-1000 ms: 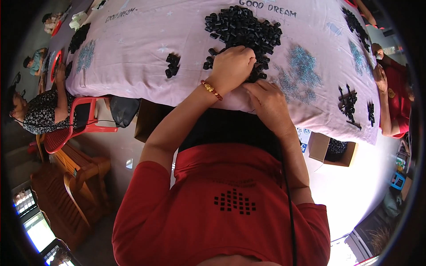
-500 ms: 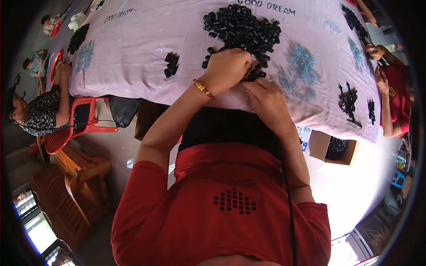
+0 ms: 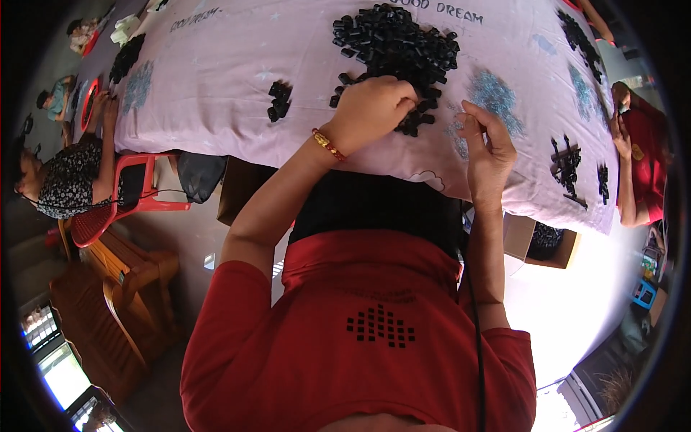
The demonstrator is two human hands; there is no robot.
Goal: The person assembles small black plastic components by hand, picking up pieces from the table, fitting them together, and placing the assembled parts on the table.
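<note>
On the left of the cloth-covered worktop [image 3: 209, 79], a small cluster of black pieces [image 3: 279, 101] lies apart from the rest. Next comes the person's left hand [image 3: 376, 106], curled at the near edge of the large black pile [image 3: 392, 43]; whether its grip holds a piece cannot be told, since the fingers are hidden. A light hold, with the wrist steady, would probably suit such short parts. Further right, the right hand [image 3: 493, 153] is raised, thumb and index fingertips close together beside the blue beads [image 3: 493, 97]; anything in that grip is too small to make out. Beads this fine likely call for a gentle fingertip pinch, without brushing the heap toward the black pieces. At far right lie longer black parts [image 3: 566, 169].
</note>
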